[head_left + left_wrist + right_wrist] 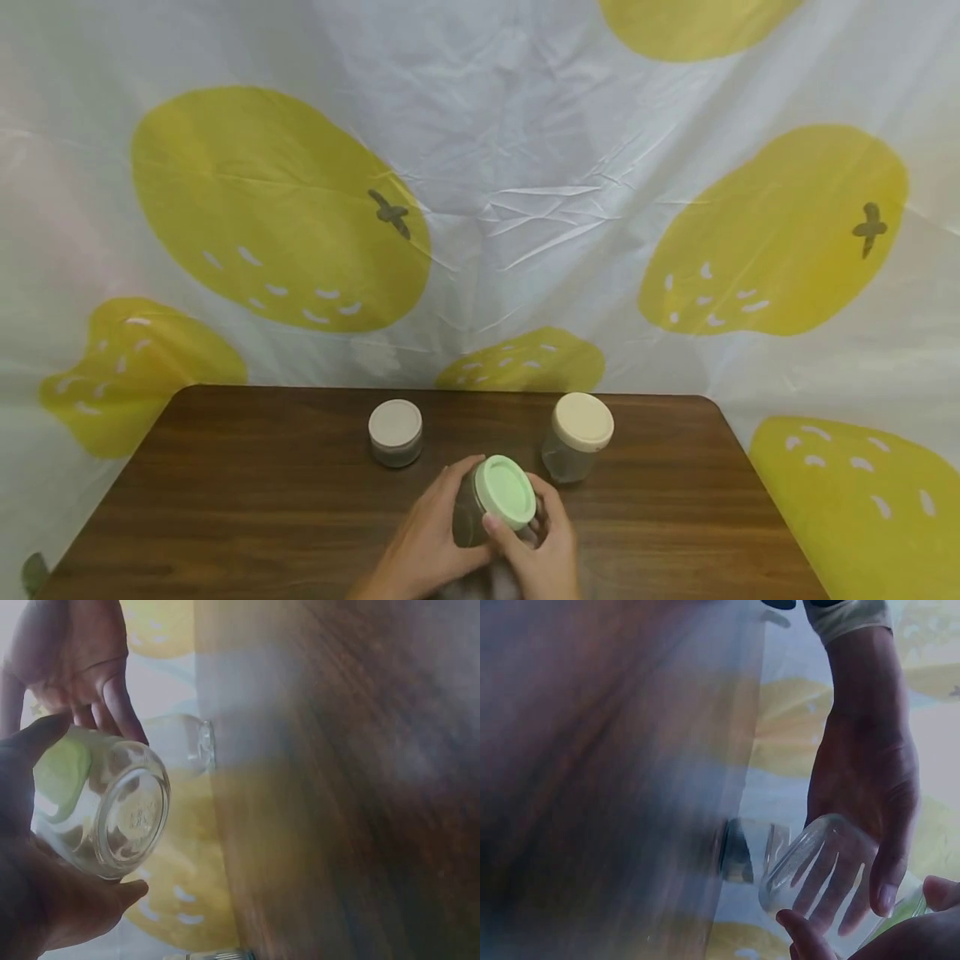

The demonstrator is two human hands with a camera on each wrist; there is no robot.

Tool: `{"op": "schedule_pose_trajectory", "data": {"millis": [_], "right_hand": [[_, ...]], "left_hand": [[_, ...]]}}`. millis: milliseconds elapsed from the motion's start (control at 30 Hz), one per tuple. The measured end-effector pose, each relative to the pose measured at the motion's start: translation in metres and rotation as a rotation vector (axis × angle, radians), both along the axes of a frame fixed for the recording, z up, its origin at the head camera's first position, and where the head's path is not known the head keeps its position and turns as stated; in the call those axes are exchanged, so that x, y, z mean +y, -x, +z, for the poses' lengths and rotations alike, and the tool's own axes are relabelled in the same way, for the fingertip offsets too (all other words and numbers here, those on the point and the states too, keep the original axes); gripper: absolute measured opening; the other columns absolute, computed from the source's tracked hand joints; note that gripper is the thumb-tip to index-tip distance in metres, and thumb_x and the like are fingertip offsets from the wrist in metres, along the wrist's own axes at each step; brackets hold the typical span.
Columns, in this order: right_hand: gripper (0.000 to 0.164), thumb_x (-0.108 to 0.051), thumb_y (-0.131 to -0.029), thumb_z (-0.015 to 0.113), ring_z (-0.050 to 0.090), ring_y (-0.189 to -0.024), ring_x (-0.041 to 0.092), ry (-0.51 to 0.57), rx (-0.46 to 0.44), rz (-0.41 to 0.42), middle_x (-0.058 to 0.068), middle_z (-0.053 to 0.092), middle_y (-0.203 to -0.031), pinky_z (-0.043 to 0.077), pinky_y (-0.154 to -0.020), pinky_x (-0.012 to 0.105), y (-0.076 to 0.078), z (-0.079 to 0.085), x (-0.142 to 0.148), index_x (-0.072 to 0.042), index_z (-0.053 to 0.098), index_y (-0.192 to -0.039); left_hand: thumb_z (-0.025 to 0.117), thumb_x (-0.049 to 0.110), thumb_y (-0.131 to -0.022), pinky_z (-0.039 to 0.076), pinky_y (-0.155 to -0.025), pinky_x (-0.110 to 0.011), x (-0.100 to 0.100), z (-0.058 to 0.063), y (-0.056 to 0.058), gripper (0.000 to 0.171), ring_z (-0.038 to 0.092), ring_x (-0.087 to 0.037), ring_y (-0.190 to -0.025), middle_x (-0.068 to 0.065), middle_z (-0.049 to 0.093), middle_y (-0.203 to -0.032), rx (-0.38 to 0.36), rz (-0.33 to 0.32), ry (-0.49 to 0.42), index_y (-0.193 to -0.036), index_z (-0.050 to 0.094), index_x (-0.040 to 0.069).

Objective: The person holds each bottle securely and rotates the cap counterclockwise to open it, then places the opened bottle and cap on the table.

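A clear glass jar (465,515) with a mint-green lid (508,492) is held between both hands above the table, tilted with its lid up and to the right. My left hand (423,533) grips the jar's body from the left. From the right, my right hand (549,542) holds it around the lid, the thumb on the lid's near edge and the fingers curled at its far right side. The jar's round glass base (135,817) faces the left wrist camera. Through the glass, the right wrist view shows the left fingers (832,881).
On the brown wooden table (262,500), a short glass jar with a pale lid (395,423) stands at the back left. A taller jar with a cream lid (582,421) stands behind my right hand. A lemon-print cloth (517,208) hangs behind the table.
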State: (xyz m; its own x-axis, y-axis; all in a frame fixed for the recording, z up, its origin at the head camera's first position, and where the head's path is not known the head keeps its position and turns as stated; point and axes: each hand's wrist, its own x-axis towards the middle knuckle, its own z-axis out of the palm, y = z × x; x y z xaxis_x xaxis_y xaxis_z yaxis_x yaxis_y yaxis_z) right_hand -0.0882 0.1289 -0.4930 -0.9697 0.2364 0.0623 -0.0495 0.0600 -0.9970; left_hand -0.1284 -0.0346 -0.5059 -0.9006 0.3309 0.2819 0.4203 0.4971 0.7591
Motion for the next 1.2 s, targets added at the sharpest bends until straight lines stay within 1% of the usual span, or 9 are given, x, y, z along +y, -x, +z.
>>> {"op": "schedule_pose_trajectory", "data": {"millis": [200,367,567,633,733,867,1000,1100,1200], "right_hand": [[0.061,-0.004,-0.083,0.084,0.072,-0.103,0.010,-0.004,0.005,-0.023,0.014,0.074,-0.127,0.061,-0.084,0.027,-0.015,-0.002,-0.002,-0.005,0.058,-0.139],[0.060,-0.005,-0.086,0.081,0.071,-0.106,0.009,-0.021,-0.010,-0.003,0.016,0.071,-0.131,0.060,-0.088,0.029,-0.018,-0.003,0.002,-0.003,0.055,-0.141],[0.062,-0.019,-0.093,0.078,0.067,-0.114,0.019,-0.023,-0.097,0.065,0.021,0.062,-0.139,0.059,-0.088,0.030,-0.023,-0.002,0.005,-0.005,0.048,-0.146],[0.061,-0.021,-0.095,0.077,0.066,-0.115,0.019,-0.032,-0.108,0.077,0.021,0.062,-0.139,0.060,-0.087,0.029,-0.024,-0.002,0.005,-0.007,0.048,-0.146],[0.058,-0.022,-0.095,0.076,0.065,-0.113,0.016,-0.089,-0.101,0.084,0.020,0.063,-0.136,0.060,-0.084,0.027,-0.024,-0.001,0.006,-0.009,0.049,-0.145],[0.053,-0.029,-0.094,0.077,0.065,-0.112,0.018,-0.229,-0.082,0.071,0.013,0.068,-0.130,0.060,-0.077,0.027,-0.021,0.000,0.010,-0.014,0.055,-0.140],[0.047,-0.040,-0.097,0.073,0.067,-0.106,0.018,-0.497,-0.036,0.072,0.002,0.070,-0.121,0.058,-0.077,0.030,-0.013,0.005,0.017,-0.019,0.059,-0.136],[0.045,-0.054,-0.097,0.069,0.068,-0.090,0.009,-0.733,-0.039,0.057,-0.006,0.072,-0.107,0.054,-0.072,0.031,-0.006,0.010,0.021,-0.025,0.063,-0.131],[0.049,-0.067,-0.094,0.065,0.060,-0.066,0.009,-0.919,-0.084,0.055,-0.007,0.068,-0.081,0.045,-0.058,0.032,-0.003,0.016,0.022,-0.027,0.066,-0.123]], "left_hand": [[0.089,0.055,-0.076,0.057,-0.100,-0.042,-0.003,-0.001,-0.010,0.091,0.063,-0.010,-0.124,0.014,0.061,-0.143,0.022,-0.010,0.033,-0.153,0.048,0.029],[0.086,0.058,-0.080,0.058,-0.101,-0.044,0.000,-0.001,-0.011,0.087,0.064,-0.013,-0.127,0.013,0.060,-0.146,0.030,-0.039,0.016,-0.152,0.049,0.026],[0.087,0.053,-0.080,0.059,-0.098,-0.039,0.002,-0.006,-0.014,0.086,0.065,-0.012,-0.123,0.009,0.063,-0.143,0.076,-0.038,0.002,-0.152,0.051,0.022],[0.088,0.051,-0.078,0.059,-0.097,-0.038,0.002,-0.007,-0.014,0.087,0.065,-0.011,-0.121,0.008,0.064,-0.141,0.095,-0.035,-0.007,-0.151,0.052,0.020],[0.089,0.051,-0.077,0.060,-0.094,-0.037,0.002,-0.007,-0.014,0.088,0.065,-0.010,-0.119,0.008,0.065,-0.139,0.121,-0.032,-0.011,-0.150,0.053,0.018],[0.091,0.049,-0.075,0.060,-0.090,-0.036,0.000,-0.004,-0.014,0.089,0.064,-0.009,-0.116,0.010,0.065,-0.137,0.142,-0.029,0.009,-0.151,0.053,0.023],[0.095,0.042,-0.068,0.060,-0.088,-0.034,-0.002,0.001,-0.016,0.092,0.063,-0.008,-0.115,0.013,0.065,-0.134,0.162,-0.021,0.067,-0.149,0.054,0.027],[0.095,0.041,-0.063,0.060,-0.085,-0.031,-0.002,0.002,-0.017,0.095,0.063,-0.008,-0.111,0.012,0.065,-0.131,0.190,-0.004,0.127,-0.148,0.055,0.028],[0.096,0.044,-0.059,0.060,-0.080,-0.030,-0.002,0.001,-0.018,0.097,0.066,-0.008,-0.105,0.009,0.066,-0.126,0.264,0.015,0.181,-0.146,0.057,0.024]]}}
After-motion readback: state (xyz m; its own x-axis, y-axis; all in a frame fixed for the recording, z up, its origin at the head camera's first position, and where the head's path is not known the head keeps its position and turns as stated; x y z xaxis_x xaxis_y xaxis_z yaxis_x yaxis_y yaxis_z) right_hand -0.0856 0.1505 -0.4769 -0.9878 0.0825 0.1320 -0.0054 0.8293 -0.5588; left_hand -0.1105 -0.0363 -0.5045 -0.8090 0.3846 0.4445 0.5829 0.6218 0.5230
